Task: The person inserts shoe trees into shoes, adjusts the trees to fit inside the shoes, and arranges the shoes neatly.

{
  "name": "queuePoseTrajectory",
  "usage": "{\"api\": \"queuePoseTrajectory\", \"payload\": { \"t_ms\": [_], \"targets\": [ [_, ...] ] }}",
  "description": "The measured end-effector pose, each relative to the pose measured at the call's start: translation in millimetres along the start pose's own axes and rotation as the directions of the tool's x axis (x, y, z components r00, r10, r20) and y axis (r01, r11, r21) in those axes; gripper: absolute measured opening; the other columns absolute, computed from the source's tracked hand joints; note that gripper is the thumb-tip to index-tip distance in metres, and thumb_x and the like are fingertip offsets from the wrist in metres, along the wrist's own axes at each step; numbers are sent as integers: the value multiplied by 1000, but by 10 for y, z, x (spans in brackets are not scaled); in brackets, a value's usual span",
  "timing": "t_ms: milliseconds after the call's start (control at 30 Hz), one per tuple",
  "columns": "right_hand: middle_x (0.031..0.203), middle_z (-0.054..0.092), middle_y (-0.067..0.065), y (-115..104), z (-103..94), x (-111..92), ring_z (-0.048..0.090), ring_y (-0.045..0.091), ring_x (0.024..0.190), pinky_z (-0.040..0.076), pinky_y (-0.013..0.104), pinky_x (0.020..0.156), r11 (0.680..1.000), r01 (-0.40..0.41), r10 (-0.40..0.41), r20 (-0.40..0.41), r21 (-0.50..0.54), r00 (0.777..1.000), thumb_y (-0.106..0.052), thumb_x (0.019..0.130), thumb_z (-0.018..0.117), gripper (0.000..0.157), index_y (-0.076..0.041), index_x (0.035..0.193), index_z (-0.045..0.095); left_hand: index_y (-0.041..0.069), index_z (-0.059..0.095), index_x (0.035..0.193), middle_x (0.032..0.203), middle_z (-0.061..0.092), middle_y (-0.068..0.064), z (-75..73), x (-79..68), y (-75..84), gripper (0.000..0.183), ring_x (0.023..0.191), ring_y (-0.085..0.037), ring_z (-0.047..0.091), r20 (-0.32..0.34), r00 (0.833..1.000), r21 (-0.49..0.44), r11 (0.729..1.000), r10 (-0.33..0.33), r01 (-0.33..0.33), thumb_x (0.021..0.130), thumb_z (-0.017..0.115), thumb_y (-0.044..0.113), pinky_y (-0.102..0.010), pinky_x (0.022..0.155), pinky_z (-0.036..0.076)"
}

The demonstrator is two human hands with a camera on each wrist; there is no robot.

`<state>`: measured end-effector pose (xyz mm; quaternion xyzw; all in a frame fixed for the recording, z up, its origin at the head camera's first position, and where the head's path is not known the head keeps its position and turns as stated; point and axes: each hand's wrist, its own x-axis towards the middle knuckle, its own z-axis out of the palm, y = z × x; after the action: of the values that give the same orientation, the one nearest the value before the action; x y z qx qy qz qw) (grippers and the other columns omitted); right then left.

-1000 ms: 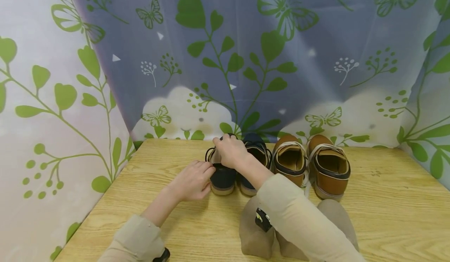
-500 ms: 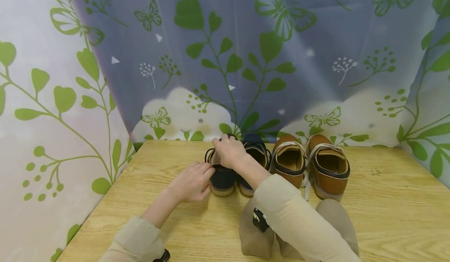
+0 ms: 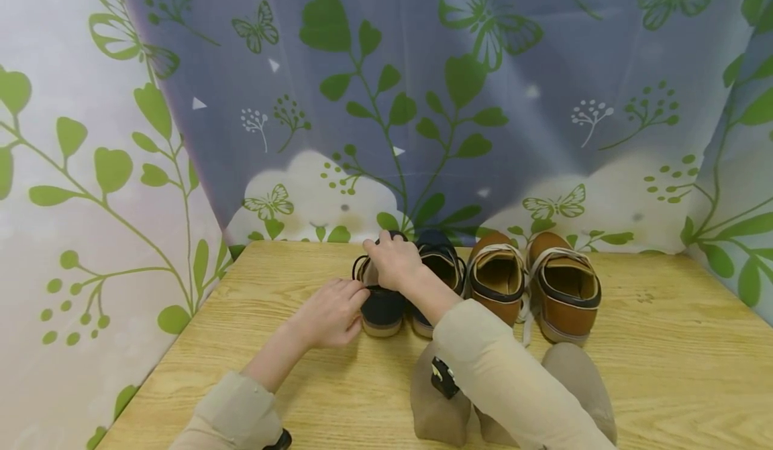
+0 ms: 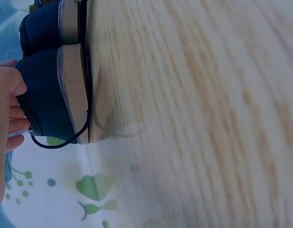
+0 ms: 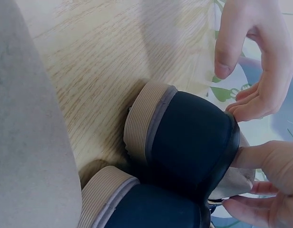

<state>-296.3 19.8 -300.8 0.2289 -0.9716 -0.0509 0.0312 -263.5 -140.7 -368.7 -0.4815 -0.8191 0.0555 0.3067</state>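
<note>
In the head view the leftmost navy shoe (image 3: pixel 382 310) stands heel toward me on the wooden table (image 3: pixel 290 403). My left hand (image 3: pixel 331 312) holds its left heel collar with bent fingers; in the right wrist view the thumb (image 5: pixel 226 59) is apart from the shoe. My right hand (image 3: pixel 395 262) is over the opening, pinching a beige shoe insert (image 5: pixel 232 184) that sits partly inside. The insert's lower part is hidden. Beside it is the second navy shoe (image 3: pixel 436 241), partly covered by the right hand and arm.
Two brown shoes (image 3: pixel 564 319) with pale laces stand to the right. In front lie taupe shoe-shaped inserts (image 3: pixel 437 416), partly under my right sleeve (image 3: pixel 501 363). A printed cloth (image 3: pixel 344 195) hangs behind the table, with another along the left side.
My right hand and forearm have shifted very slightly left. The left hand stays at the heel collar, and the shoes have not visibly moved.
</note>
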Motion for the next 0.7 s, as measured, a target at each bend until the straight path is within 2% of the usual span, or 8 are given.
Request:
{"api": "queuePoseTrajectory", "payload": {
  "t_ms": [300, 500, 700],
  "targets": [
    [125, 44, 17, 28, -1, 8, 52, 32, 103, 49, 40, 75, 1000, 26, -26, 19, 16, 999, -19, 87, 63, 41, -15, 125, 47, 1, 59, 97, 90, 56, -9, 13, -2, 6, 31, 77, -22, 55, -19, 1000, -26, 1000, -2, 1, 73, 67, 18, -36, 72, 48],
    [127, 44, 13, 111, -20, -4, 52, 30, 107, 48, 39, 75, 996, 67, -69, 32, 53, 997, -31, 80, 72, 51, -17, 124, 50, 1, 59, 97, 89, 56, -9, 24, -5, 6, 30, 77, -22, 55, -31, 1000, -21, 1000, 0, -1, 72, 67, 17, -37, 73, 48],
    [118, 51, 12, 178, -44, -8, 56, 27, 99, 49, 37, 72, 995, 46, -46, -1, 89, 999, -31, 82, 70, 47, -15, 124, 53, 1, 58, 97, 90, 55, -8, 32, 0, -11, 31, 78, -22, 55, -36, 999, -19, 1000, 4, -4, 72, 66, 17, -36, 74, 47]
  ]
}}
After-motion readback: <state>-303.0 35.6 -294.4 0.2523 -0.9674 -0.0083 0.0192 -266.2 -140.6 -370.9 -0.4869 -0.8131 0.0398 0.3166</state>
